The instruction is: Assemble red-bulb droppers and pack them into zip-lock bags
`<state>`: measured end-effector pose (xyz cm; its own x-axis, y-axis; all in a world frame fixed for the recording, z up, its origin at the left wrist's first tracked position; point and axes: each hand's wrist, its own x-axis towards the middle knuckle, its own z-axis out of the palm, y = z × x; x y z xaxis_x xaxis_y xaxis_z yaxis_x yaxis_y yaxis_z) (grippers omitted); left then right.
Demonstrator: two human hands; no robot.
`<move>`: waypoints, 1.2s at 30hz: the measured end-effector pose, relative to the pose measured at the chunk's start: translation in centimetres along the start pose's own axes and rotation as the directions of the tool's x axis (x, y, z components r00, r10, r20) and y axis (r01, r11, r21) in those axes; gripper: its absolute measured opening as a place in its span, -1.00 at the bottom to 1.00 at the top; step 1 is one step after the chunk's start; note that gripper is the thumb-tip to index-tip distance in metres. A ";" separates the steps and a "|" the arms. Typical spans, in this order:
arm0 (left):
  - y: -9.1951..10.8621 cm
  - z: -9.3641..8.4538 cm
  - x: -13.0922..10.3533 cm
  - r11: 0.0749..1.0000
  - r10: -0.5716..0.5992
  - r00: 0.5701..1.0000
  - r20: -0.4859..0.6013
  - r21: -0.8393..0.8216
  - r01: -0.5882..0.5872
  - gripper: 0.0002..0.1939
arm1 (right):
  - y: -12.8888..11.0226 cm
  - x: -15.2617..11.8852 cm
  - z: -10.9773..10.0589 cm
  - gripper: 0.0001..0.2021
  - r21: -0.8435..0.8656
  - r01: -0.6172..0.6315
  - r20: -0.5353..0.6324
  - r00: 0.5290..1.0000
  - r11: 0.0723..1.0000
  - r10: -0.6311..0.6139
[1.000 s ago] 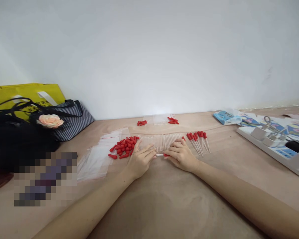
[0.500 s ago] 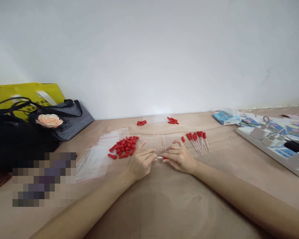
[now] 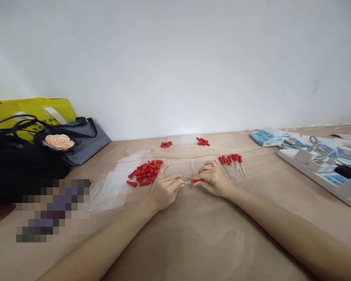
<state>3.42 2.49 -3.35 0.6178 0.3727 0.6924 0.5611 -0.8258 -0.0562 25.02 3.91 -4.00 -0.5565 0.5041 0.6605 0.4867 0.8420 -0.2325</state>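
Between my hands lies a thin clear dropper tube, its right end meeting a red rubber bulb. My left hand pinches the tube's left end, index finger raised. The fingers of my right hand are closed on the bulb and partly cover it. Just beyond is a row of clear tubes, laid side by side. A heap of loose red bulbs sits left of the row. To the right, several droppers with red bulbs fitted lie fanned out.
Clear plastic bags lie to the left, near a striped bag and a yellow bag. More red bulbs are by the wall. At right are a white power strip and a blue packet.
My right hand has tilted and shifted slightly, showing more of the red bulb at the tube's end. My left hand stays nearly in place.
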 end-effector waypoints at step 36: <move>-0.6 0.1 0.0 0.961 -0.276 0.956 0.103 0.027 0.275 -0.93 | 9.5 -2.0 -5.3 -0.65 -0.550 -0.665 -0.017 0.614 0.506 0.789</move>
<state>3.12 3.04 -3.41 0.4918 0.6278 0.6033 0.7241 -0.6797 0.1169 34.38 9.90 -3.75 0.0538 0.9706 0.2346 0.9863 -0.0150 -0.1644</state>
